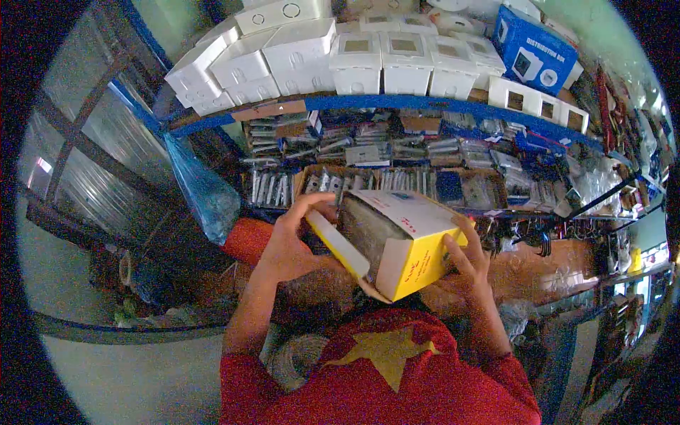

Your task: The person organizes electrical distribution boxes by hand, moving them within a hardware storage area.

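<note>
A white and yellow cardboard box (425,219) is held up in front of my chest, tilted, with its open end facing left. Its yellow-edged flap (340,246) is folded out, and the inside looks dark and greyish; I cannot make out the contents. My left hand (301,237) grips the box at the open end beside the flap, fingers above and thumb below. On the opposite end, my right hand (467,255) clasps the yellow side, its fingers curled round the edge. Red handwriting marks the white face.
Ahead, a blue shelf (425,103) carries white plastic boxes (297,53) and a blue distribution box carton (535,53). Below, a lower shelf holds several packed small parts (404,180). A blue plastic bag (202,191) hangs at left, near a red object (248,237).
</note>
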